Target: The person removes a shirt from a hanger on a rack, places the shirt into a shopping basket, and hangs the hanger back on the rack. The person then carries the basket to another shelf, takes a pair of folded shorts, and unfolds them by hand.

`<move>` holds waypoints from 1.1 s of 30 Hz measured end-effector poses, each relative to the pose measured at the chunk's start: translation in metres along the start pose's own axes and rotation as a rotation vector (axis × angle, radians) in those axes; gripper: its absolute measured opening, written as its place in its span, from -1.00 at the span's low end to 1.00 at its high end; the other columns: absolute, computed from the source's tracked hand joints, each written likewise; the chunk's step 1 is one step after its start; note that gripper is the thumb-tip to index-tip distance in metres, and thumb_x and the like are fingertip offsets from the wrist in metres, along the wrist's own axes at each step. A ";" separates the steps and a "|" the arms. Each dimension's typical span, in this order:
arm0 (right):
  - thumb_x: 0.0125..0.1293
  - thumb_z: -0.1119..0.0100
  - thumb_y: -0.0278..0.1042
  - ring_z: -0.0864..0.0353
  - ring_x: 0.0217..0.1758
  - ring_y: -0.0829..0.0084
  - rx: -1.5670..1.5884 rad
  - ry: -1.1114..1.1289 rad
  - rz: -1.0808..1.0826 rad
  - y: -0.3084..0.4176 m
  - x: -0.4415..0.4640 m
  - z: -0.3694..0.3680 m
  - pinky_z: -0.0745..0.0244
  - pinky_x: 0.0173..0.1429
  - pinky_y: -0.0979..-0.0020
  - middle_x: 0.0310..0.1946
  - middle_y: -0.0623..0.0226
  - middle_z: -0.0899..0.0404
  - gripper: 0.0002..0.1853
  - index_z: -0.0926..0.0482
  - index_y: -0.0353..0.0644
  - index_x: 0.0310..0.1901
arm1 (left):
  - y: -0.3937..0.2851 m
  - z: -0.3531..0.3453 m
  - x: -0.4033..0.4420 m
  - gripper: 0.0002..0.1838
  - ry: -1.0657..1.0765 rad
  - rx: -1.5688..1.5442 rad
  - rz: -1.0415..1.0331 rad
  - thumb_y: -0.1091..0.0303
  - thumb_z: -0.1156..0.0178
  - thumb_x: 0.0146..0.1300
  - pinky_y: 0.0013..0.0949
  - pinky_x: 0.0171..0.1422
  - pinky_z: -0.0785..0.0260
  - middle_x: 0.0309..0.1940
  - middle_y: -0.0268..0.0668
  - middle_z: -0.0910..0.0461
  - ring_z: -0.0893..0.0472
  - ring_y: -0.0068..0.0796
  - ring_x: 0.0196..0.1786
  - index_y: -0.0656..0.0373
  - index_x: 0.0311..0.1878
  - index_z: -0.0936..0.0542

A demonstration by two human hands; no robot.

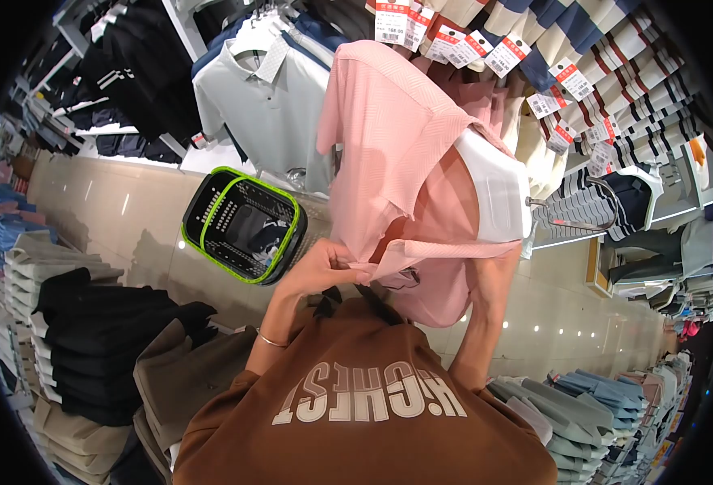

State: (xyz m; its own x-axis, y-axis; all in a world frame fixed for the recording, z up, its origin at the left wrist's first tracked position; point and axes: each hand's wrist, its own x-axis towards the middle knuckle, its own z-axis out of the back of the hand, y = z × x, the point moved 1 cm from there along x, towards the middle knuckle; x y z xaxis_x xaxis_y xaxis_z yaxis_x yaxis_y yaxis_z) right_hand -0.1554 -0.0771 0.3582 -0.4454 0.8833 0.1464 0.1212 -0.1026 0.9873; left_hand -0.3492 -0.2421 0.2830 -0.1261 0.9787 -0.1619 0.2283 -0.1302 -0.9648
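Pink shirt, diagonal-textured cloth, droops from smooth white hanger, right of lime-rimmed, perforated basket. Left hand pinches the shirt's edge; right hand has fingers hidden behind cloth, grip cannot be told. Basket contents dark, indistinct.

A clothing shop: printed price tags at upper right, hanging grey polo shirt upper left, folded garments lower left.

Single head-worn camera, wide-angle with dark rounded margins, faces forward and steeply down. Wearer's brown top fills the lower middle at closest range; left hand and right hand lie near, mid-frame. Tiled floor and hanging garments appear farther off.
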 end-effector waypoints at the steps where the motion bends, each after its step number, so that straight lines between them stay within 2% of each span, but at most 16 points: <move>1: -0.03 -0.25 -0.62 -0.47 -0.09 0.50 0.036 -0.042 0.010 0.004 0.000 -0.003 -0.47 -0.09 0.48 -0.06 0.27 -0.42 -0.43 -0.30 -0.34 0.08 | 0.004 0.000 0.001 -0.83 0.004 -0.011 0.013 0.41 -0.24 0.15 -0.55 -0.24 -0.44 -0.48 -0.23 -0.64 -0.60 -0.59 -0.42 0.38 -0.31 -0.62; 3: -0.14 -0.16 -0.74 -0.45 -0.32 0.64 0.106 -0.125 0.030 0.013 -0.002 -0.013 -0.41 -0.25 0.57 -0.29 0.38 -0.50 -0.58 -0.46 -0.39 -0.12 | 0.010 0.001 0.004 -0.82 -0.035 -0.048 0.023 0.39 -0.24 0.16 -0.56 -0.25 -0.43 -0.49 -0.23 -0.63 -0.60 -0.59 -0.43 0.36 -0.31 -0.62; 5: -0.14 -0.16 -0.74 -0.45 -0.31 0.64 0.109 -0.125 0.025 0.011 -0.003 -0.012 -0.41 -0.25 0.58 -0.28 0.38 -0.50 -0.58 -0.46 -0.39 -0.12 | 0.013 0.002 0.006 -0.81 -0.122 -0.098 0.017 0.37 -0.22 0.17 -0.57 -0.26 -0.43 -0.49 -0.24 -0.62 -0.60 -0.59 -0.44 0.35 -0.31 -0.62; 8: -0.14 -0.16 -0.73 -0.44 -0.32 0.65 0.083 -0.128 0.045 0.014 -0.005 -0.015 -0.40 -0.25 0.58 -0.30 0.39 -0.50 -0.59 -0.47 -0.39 -0.13 | 0.013 0.004 0.007 -0.80 -0.166 -0.235 0.125 0.35 -0.18 0.21 -0.55 -0.29 -0.44 -0.47 -0.23 -0.61 -0.61 -0.56 -0.44 0.33 -0.31 -0.60; 11: -0.13 -0.18 -0.71 -0.43 -0.32 0.66 0.030 -0.102 0.061 0.012 -0.005 -0.014 -0.39 -0.26 0.59 -0.32 0.40 -0.50 -0.62 -0.47 -0.39 -0.16 | 0.011 0.002 0.011 -0.79 -0.271 -0.232 0.287 0.35 -0.13 0.24 -0.54 -0.32 -0.47 -0.44 -0.22 -0.60 -0.62 -0.53 -0.44 0.33 -0.32 -0.58; 14: -0.13 -0.20 -0.68 -0.43 -0.33 0.66 0.004 -0.103 0.069 0.013 -0.004 -0.015 -0.38 -0.26 0.59 -0.35 0.40 -0.51 -0.64 -0.48 -0.40 -0.18 | 0.006 -0.003 0.013 -0.79 -0.261 -0.168 0.254 0.38 -0.12 0.24 -0.54 -0.34 -0.50 -0.43 -0.19 -0.61 -0.63 -0.50 -0.44 0.37 -0.33 -0.57; 17: -0.13 -0.20 -0.67 -0.43 -0.33 0.65 0.008 -0.108 0.067 0.013 -0.004 -0.017 -0.38 -0.25 0.58 -0.35 0.40 -0.51 -0.65 -0.48 -0.40 -0.19 | 0.019 0.002 0.016 -0.81 -0.171 -0.217 0.153 0.44 -0.11 0.21 -0.51 -0.29 -0.54 -0.41 -0.13 -0.61 -0.65 -0.43 -0.40 0.44 -0.34 -0.56; 20: -0.12 -0.20 -0.67 -0.43 -0.32 0.64 0.003 -0.122 0.080 0.013 -0.003 -0.017 -0.38 -0.24 0.57 -0.34 0.41 -0.50 -0.65 -0.48 -0.39 -0.19 | 0.023 0.000 0.016 -0.81 -0.183 -0.294 0.105 0.44 -0.18 0.18 -0.49 -0.29 -0.55 -0.46 -0.06 -0.62 -0.66 -0.41 -0.39 0.45 -0.36 -0.58; 23: -0.12 -0.21 -0.67 -0.43 -0.31 0.64 0.003 -0.142 0.080 0.013 -0.003 -0.016 -0.38 -0.23 0.57 -0.33 0.41 -0.50 -0.65 -0.48 -0.39 -0.19 | 0.024 -0.003 0.015 -0.85 -0.230 -0.316 0.069 0.49 -0.22 0.12 -0.56 -0.45 -0.46 -0.49 -0.07 -0.62 -0.67 -0.43 -0.36 0.45 -0.36 -0.59; 26: -0.12 -0.21 -0.67 -0.43 -0.30 0.64 -0.003 -0.138 0.080 0.011 -0.003 -0.015 -0.39 -0.22 0.57 -0.32 0.41 -0.50 -0.64 -0.48 -0.39 -0.18 | 0.030 0.000 0.015 -0.86 -0.216 -0.227 0.076 0.50 -0.25 0.09 -0.66 -0.61 -0.25 -0.53 -0.13 -0.62 -0.63 -0.56 -0.47 0.42 -0.36 -0.60; 29: -0.12 -0.20 -0.67 -0.44 -0.29 0.63 0.009 -0.134 0.085 0.012 -0.003 -0.016 -0.39 -0.21 0.57 -0.31 0.41 -0.50 -0.64 -0.48 -0.39 -0.18 | 0.028 -0.001 0.013 -0.87 -0.219 -0.192 0.066 0.49 -0.26 0.08 -0.69 -0.67 -0.04 -0.56 -0.18 -0.62 -0.54 -0.69 -0.59 0.40 -0.36 -0.60; 33: -0.11 -0.19 -0.68 -0.44 -0.29 0.63 0.024 -0.153 0.099 0.013 -0.004 -0.019 -0.39 -0.20 0.57 -0.30 0.41 -0.50 -0.64 -0.48 -0.38 -0.17 | 0.031 -0.001 0.012 -0.86 -0.212 -0.217 0.057 0.48 -0.28 0.07 -0.70 -0.70 -0.02 -0.54 -0.18 -0.63 -0.46 -0.76 -0.65 0.39 -0.37 -0.60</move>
State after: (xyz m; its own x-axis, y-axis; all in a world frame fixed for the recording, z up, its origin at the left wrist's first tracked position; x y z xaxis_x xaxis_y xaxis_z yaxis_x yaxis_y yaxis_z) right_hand -0.1687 -0.0901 0.3713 -0.2904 0.9289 0.2298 0.1801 -0.1829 0.9665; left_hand -0.3430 -0.2344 0.2517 -0.3004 0.9131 -0.2756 0.4384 -0.1244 -0.8901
